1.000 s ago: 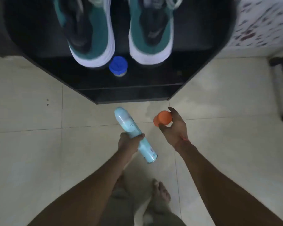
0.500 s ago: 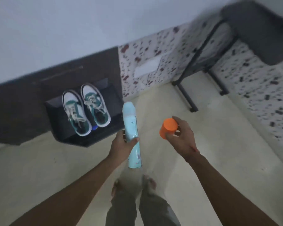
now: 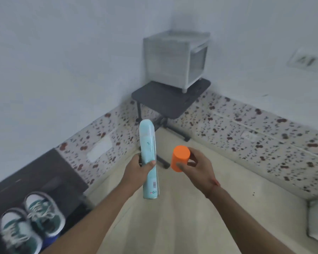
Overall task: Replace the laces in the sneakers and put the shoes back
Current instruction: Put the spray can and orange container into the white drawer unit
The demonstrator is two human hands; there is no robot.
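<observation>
The pair of green-and-white sneakers (image 3: pixel 28 219) sits laced on the dark low shelf (image 3: pixel 44 173) at lower left, well apart from both hands and touched by neither. The left hand (image 3: pixel 138 167) has its fingers wrapped round a pale blue spray can (image 3: pixel 148 158) held nearly upright, and the right hand (image 3: pixel 198 167) pinches an orange cap (image 3: pixel 180 158) just beside it (can and cap apart). Since half a second ago the view has swung right, sliding the sneakers toward the corner and revealing a grey drawer unit (image 3: pixel 174 61) on a dark side table (image 3: pixel 165 101).
</observation>
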